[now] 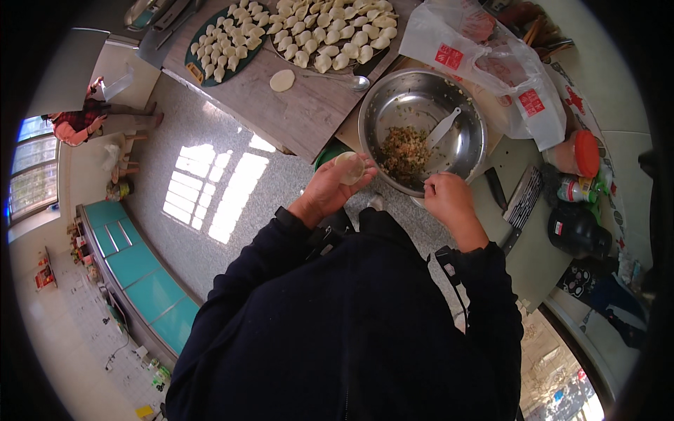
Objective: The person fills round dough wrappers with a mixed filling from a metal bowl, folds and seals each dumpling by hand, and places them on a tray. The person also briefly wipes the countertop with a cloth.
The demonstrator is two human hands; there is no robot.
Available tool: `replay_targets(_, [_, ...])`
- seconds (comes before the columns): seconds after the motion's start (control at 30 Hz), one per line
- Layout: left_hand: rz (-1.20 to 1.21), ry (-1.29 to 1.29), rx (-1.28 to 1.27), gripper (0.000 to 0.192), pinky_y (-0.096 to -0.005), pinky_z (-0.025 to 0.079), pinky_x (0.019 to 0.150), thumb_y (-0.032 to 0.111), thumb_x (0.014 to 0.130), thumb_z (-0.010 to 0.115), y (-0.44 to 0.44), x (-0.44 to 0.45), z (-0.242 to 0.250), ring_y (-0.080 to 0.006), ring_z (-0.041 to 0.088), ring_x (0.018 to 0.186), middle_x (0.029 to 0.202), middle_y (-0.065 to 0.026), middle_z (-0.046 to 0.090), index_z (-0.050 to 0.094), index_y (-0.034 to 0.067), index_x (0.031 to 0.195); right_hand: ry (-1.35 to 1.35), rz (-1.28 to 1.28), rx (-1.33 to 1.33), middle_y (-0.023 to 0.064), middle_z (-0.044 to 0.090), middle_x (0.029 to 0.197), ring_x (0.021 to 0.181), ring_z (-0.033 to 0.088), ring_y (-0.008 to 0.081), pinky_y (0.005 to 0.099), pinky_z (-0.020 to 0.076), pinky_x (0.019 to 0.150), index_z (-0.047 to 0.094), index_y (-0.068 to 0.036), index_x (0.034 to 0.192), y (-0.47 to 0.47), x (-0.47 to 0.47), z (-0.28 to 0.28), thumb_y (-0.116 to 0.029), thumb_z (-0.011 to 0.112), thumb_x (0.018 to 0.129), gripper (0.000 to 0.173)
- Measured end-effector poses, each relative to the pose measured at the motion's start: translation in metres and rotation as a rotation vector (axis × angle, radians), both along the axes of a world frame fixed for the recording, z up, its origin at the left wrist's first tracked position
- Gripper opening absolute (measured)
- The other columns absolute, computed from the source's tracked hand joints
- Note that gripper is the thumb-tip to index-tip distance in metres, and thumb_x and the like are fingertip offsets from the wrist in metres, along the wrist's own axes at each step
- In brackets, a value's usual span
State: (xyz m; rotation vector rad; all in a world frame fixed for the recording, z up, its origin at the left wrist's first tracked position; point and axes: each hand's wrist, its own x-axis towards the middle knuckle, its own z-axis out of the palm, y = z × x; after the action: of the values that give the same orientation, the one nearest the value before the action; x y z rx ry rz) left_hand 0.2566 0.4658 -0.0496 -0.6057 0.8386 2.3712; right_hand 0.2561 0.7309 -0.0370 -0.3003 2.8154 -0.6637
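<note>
My left hand [337, 181] is palm up, holding a round dough wrapper [352, 168] across its palm and fingers, just left of a large steel bowl [371, 110]. My right hand [450, 202] is curled at the bowl's near rim, fingertips pinched together; whether a thin utensil is between them is unclear. Chopped filling [405, 152] lies in the bowl, with a white plastic spatula [443, 127] leaning beside it. A single wrapper [282, 80] lies flat on the wooden table [310, 116], near a metal spoon [359, 82]. Shaped dumplings [331, 37] fill two round trays.
Plastic bags [489, 68] lie behind the bowl. To the right are a black-handled knife [495, 187], a patterned blade [525, 197], a red-lidded jar [582, 153] and a black container [576, 231]. Another person [79, 123] is at the far left, near a window.
</note>
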Motion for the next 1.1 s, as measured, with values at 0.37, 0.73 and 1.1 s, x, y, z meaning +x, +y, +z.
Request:
replay_targets(0.37, [0.065, -0.031, 0.015, 0.034, -0.0344, 0.055, 0.089, 0.021, 0.097, 0.054, -0.007, 0.001, -0.004, -0.0287, 0.063, 0.104, 0.114, -0.0161, 0.059, 0.052, -0.006, 0.118, -0.511, -0.335, -0.489, 0.0076, 0.066, 0.066, 0.06, 0.061, 0.013, 0.0297, 0.0477, 0.056, 0.072, -0.001, 0.087, 0.021, -0.008, -0.015, -0.012, 0.069, 0.08, 0.014])
replay_targets(0.73, [-0.048, -0.061, 0.008, 0.035, -0.0326, 0.054, 0.089, 0.025, 0.101, 0.043, -0.005, 0.009, -0.009, -0.0255, 0.061, 0.105, 0.114, -0.0143, 0.058, 0.05, -0.004, 0.119, 0.135, -0.085, -0.228, 0.0161, 0.062, 0.075, 0.069, 0.06, 0.0348, 0.0418, 0.0495, 0.064, 0.07, -0.004, 0.085, -0.011, -0.007, -0.024, -0.01, 0.066, 0.078, 0.01])
replay_targets(1.1, [-0.043, -0.097, 0.099, 0.035, -0.0341, 0.053, 0.092, 0.026, 0.101, 0.045, -0.009, 0.007, -0.008, -0.0263, 0.06, 0.108, 0.115, -0.014, 0.058, 0.05, -0.003, 0.121, -0.312, -0.271, -0.433, 0.0185, 0.064, 0.07, 0.067, 0.061, 0.0384, 0.0424, 0.0501, 0.062, 0.068, -0.002, 0.073, -0.01, -0.014, -0.015, -0.007, 0.061, 0.075, 0.008])
